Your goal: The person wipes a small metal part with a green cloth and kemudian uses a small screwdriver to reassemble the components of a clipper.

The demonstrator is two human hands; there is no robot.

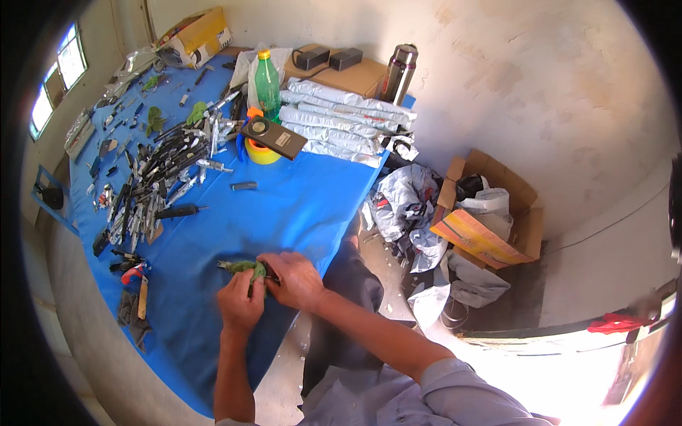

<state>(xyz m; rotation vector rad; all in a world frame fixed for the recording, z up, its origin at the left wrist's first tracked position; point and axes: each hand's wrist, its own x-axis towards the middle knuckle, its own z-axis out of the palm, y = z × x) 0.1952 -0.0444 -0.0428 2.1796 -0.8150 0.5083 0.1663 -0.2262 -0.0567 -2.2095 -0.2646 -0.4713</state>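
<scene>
Over the near part of the blue table cover (234, 220), both my hands are closed on a small crumpled green piece (243, 266), leaf-like or cloth; I cannot tell which. My left hand (240, 302) pinches it from below between thumb and fingers. From the right side my right hand (295, 280) grips its other end, fingers curled, and a thin dark bit shows between the hands. A paler tip of the bundle sticks out to the left. Farther off lie a black screwdriver-like tool (181, 211) and a small dark grey piece (244, 186).
A heap of pen-like metal and black parts (170, 167) covers the left side. Behind are yellow tape (261, 153) under a dark flat device (273, 136), a green bottle (267, 85), silver packets (334, 117) and a thermos (399, 73). An open carton (490, 245) stands right.
</scene>
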